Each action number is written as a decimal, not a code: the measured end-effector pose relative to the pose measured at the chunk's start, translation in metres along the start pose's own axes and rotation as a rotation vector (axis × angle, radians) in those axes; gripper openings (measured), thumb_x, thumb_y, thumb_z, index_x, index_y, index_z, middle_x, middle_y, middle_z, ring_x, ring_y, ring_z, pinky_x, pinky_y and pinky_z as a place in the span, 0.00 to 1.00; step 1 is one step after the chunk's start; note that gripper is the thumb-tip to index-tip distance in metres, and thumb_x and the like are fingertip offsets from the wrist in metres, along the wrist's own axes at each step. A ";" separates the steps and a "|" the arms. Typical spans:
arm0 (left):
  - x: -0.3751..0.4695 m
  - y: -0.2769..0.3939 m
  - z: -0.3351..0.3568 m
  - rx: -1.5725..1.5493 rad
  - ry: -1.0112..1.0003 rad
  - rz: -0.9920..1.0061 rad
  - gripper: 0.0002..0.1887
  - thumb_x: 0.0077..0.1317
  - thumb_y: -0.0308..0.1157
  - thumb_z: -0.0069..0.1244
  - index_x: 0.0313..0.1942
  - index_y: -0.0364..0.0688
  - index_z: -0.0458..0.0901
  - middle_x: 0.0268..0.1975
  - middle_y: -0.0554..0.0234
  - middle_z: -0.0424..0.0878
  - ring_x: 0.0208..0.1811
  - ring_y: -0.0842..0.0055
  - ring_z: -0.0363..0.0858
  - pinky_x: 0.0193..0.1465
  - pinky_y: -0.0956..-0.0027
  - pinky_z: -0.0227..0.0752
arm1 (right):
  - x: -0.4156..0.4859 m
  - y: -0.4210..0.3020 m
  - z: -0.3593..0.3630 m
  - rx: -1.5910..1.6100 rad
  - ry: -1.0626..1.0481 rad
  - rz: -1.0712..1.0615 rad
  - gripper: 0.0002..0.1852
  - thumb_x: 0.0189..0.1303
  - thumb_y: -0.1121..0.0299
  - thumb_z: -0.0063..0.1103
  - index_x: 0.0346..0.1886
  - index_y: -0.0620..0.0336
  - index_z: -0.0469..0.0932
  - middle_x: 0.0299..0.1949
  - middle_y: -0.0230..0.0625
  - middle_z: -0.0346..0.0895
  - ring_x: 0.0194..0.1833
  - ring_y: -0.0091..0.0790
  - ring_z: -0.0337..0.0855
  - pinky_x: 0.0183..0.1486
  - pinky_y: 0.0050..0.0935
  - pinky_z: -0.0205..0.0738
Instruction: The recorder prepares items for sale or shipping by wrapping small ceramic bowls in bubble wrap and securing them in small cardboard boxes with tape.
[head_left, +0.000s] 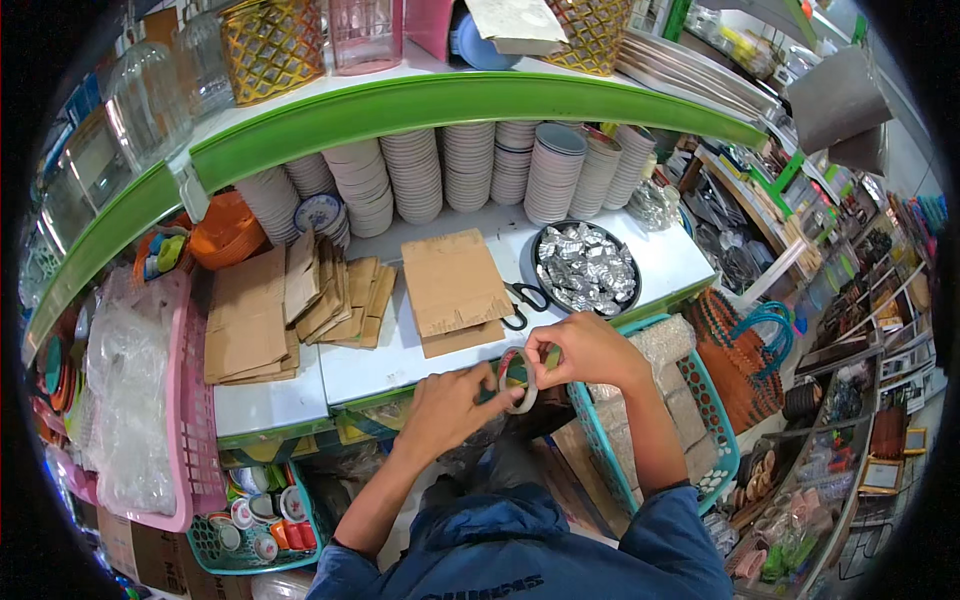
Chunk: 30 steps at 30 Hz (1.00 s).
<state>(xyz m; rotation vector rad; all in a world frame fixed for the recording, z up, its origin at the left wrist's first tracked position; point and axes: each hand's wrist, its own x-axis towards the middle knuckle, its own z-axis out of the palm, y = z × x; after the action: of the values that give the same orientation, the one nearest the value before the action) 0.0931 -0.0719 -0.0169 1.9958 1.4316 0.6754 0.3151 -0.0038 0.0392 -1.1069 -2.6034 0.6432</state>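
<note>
A roll of clear adhesive tape (530, 386) is held between my two hands, just in front of the white shelf's near edge. My left hand (454, 401) grips the ring from its left side. On the other side, the thumb and fingertips of my right hand (581, 351) pinch at the roll's upper right edge. Beyond them lies a piece of flat cardboard (454, 281) over another one. Black-handled scissors (531, 298) lie beside it, their blades hidden under the cardboard. A round black tray (639, 281) holds many crinkled silver pieces (585, 266).
Folded cardboard pieces (247, 322) lie on the shelf (367, 367) at left. Stacked bowls (412, 176) line its back under a green-edged upper shelf (450, 94). A pink basket (180, 420) with plastic wrap stands left; a teal basket (600, 427) with wrapped packets stands right.
</note>
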 end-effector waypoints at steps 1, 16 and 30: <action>0.001 0.006 0.000 0.006 0.013 0.118 0.23 0.66 0.53 0.55 0.38 0.38 0.82 0.25 0.56 0.81 0.30 0.58 0.83 0.37 0.58 0.73 | -0.002 0.002 0.000 0.000 0.006 0.010 0.08 0.45 0.64 0.68 0.26 0.54 0.79 0.24 0.33 0.84 0.27 0.41 0.85 0.34 0.31 0.76; 0.012 -0.011 0.030 -0.402 0.059 0.142 0.10 0.62 0.34 0.63 0.29 0.36 0.86 0.21 0.64 0.84 0.21 0.83 0.78 0.28 0.73 0.71 | 0.031 0.007 0.009 0.031 -0.162 0.007 0.10 0.48 0.60 0.68 0.29 0.54 0.81 0.23 0.35 0.83 0.27 0.41 0.85 0.34 0.34 0.76; 0.011 -0.032 0.032 -0.646 0.162 -0.115 0.11 0.68 0.31 0.59 0.29 0.34 0.83 0.21 0.71 0.81 0.22 0.90 0.76 0.25 0.80 0.66 | 0.068 -0.013 0.014 -0.241 -0.049 -0.174 0.09 0.49 0.63 0.65 0.28 0.56 0.79 0.22 0.40 0.82 0.29 0.47 0.85 0.35 0.43 0.77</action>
<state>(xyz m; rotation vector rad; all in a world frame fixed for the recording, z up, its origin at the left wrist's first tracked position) 0.0971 -0.0586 -0.0616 1.3709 1.1983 1.1018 0.2548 0.0336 0.0369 -0.9219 -2.8368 0.3301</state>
